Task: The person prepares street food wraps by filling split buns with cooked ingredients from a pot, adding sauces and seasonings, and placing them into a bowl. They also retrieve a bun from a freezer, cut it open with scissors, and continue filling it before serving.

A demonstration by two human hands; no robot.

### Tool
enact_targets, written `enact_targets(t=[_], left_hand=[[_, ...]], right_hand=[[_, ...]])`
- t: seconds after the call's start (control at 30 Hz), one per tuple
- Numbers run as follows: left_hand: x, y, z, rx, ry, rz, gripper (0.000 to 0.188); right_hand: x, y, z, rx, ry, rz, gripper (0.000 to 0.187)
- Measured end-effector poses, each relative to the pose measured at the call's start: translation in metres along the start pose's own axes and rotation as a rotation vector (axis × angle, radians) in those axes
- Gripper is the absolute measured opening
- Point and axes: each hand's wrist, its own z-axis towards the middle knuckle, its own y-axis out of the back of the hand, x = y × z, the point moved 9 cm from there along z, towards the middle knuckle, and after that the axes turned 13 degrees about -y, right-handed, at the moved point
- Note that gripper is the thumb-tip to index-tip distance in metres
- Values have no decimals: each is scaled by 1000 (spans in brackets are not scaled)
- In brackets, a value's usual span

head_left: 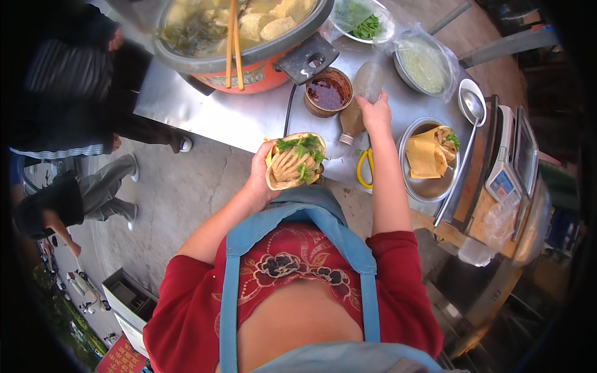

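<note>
My left hand (261, 172) is wrapped round a stuffed flatbread (295, 163), its fingers mostly hidden beneath. Sliced pale filling and green herbs fill the bread's mouth, which faces up. Over the metal table, my right hand (375, 115) grips a squeeze bottle (352, 119) of brown sauce from its right side. The bottle is tilted, with its pale capped end toward me. Beside it stands a tin (328, 92) of dark red sauce. Yellow-handled scissors (365, 168) lie just below my right hand. A metal bowl (407, 177) to the right holds another stuffed bread in brown paper (428, 153).
A large red pot (261, 81) of stewing food, with chopsticks (234, 46) across its rim, stands at the far edge. Bowls of herbs (365, 26) and pale shreds (425, 65) sit farther right. A ladle (472, 105) and scale (507, 180) flank the right side. People (109, 186) stand at left.
</note>
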Motion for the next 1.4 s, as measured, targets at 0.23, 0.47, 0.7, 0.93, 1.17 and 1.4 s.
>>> enact_targets(t=[0.23,0.47,0.7,0.93,1.17,1.4], left_hand=[[-5,-23,13,18,-92,-142,52],[14,-48,45,143,-83,-205,45],[34,-69,56,98,-76,-174,38],[38,-72,59,151,-93,-147,39],[34,-69,59,88,-94,-109,40],[19,-59,57,125,-115,-187,43]], right_hand=[[30,68,-11,-60,178,471,65],[87,193,-153,97,659,986,47],[101,170,-205,123,772,912,54],[100,179,-203,2,781,856,61],[95,165,-211,34,814,947,59],[65,165,-143,29,502,1057,56]])
